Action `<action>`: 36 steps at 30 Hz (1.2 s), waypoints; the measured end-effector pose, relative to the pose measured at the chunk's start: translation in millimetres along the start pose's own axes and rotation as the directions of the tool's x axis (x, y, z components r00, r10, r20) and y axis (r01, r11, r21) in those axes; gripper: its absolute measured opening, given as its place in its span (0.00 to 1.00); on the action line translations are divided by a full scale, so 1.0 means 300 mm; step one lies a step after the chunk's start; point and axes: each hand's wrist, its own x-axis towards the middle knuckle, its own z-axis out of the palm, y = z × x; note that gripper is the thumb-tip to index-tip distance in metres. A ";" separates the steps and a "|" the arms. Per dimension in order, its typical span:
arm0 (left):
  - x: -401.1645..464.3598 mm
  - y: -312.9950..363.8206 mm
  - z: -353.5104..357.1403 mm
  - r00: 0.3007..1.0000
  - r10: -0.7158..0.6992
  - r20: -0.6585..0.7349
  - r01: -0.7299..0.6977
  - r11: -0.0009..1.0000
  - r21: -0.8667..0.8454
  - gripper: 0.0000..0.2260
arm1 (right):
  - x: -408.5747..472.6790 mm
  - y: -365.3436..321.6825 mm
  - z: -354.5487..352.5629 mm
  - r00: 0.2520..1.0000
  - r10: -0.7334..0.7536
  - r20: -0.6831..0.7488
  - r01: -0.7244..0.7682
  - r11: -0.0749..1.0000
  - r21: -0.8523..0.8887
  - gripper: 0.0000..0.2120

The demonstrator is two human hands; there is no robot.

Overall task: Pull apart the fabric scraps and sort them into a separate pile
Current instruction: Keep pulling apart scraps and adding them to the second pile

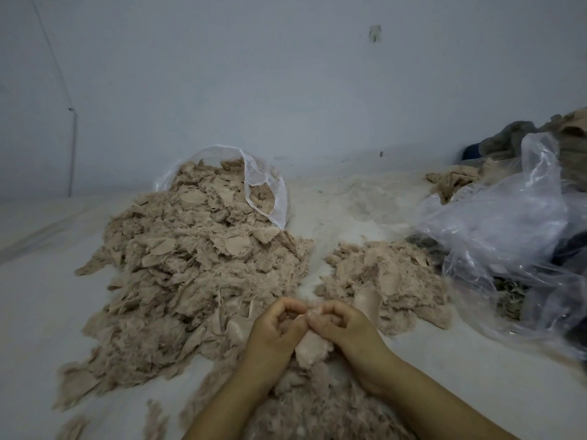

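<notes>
Left hand (275, 325) and right hand (344, 323) both pinching one pale scrap (309, 346), fingers curled, low in the middle. Small sorted pile (381, 281) just beyond; far bigger unsorted heap (197, 268) at left. Probably early going, most left.

Plain pale grey-blue wall (286, 74), whitish floor (38, 281), thin cord perhaps along left wall (54, 55), dim light

Big heap of beige fuzzy fabric scraps (190, 274) on left, spilling from clear bag. Smaller sorted pile (384, 281) at right, w/ narrow gap btwn. One scrap (309, 346) pinched in both hands, front center.
</notes>
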 end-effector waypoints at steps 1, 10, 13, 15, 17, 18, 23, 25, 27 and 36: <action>0.002 -0.001 -0.001 1.000 0.014 -0.020 -0.014 1.000 0.021 0.02 | -0.002 -0.001 0.007 1.000 -0.001 -0.016 0.001 1.000 0.018 0.15; 0.009 0.007 -0.019 0.997 -0.069 -0.043 0.067 0.997 -0.040 0.07 | 0.001 -0.019 0.002 0.991 -0.085 -0.101 0.078 0.995 -0.067 0.07; 0.000 0.003 -0.011 0.996 -0.065 0.054 0.061 0.996 0.071 0.06 | 0.001 -0.011 0.003 0.995 -0.078 -0.062 0.072 0.993 -0.091 0.07; -0.005 0.003 0.005 0.998 -0.032 0.060 0.023 0.991 0.135 0.08 | 0.001 0.000 0.014 0.994 -0.064 -0.087 0.056 0.994 -0.091 0.07; -0.001 0.003 0.007 0.999 -0.045 -0.026 0.047 0.994 0.098 0.11 | 0.007 0.000 0.021 0.989 -0.072 -0.127 0.056 0.991 -0.124 0.08; 0.007 0.007 -0.004 0.991 -0.068 -0.114 0.073 0.997 0.039 0.12 | 0.010 -0.007 0.019 0.987 -0.081 -0.140 0.060 0.987 -0.149 0.08; 0.012 0.016 -0.058 0.978 -0.072 -0.198 0.085 0.995 0.055 0.13 | 0.003 -0.035 -0.008 0.997 -0.043 -0.060 0.036 0.992 -0.118 0.06; 0.000 0.005 -0.025 0.991 -0.123 -0.046 0.129 0.978 0.166 0.12 | -0.003 -0.023 0.003 0.999 -0.041 -0.029 0.037 0.989 -0.144 0.05; 0.002 -0.001 0.004 0.996 -0.080 -0.038 0.086 0.979 0.183 0.05 | -0.006 -0.014 0.016 0.999 -0.020 -0.029 0.015 0.990 -0.141 0.05; 0.028 -0.013 -0.041 0.931 -0.112 -0.349 0.139 0.989 0.055 0.16 | -0.008 -0.057 -0.021 0.997 0.079 0.010 -0.076 0.982 -0.174 0.05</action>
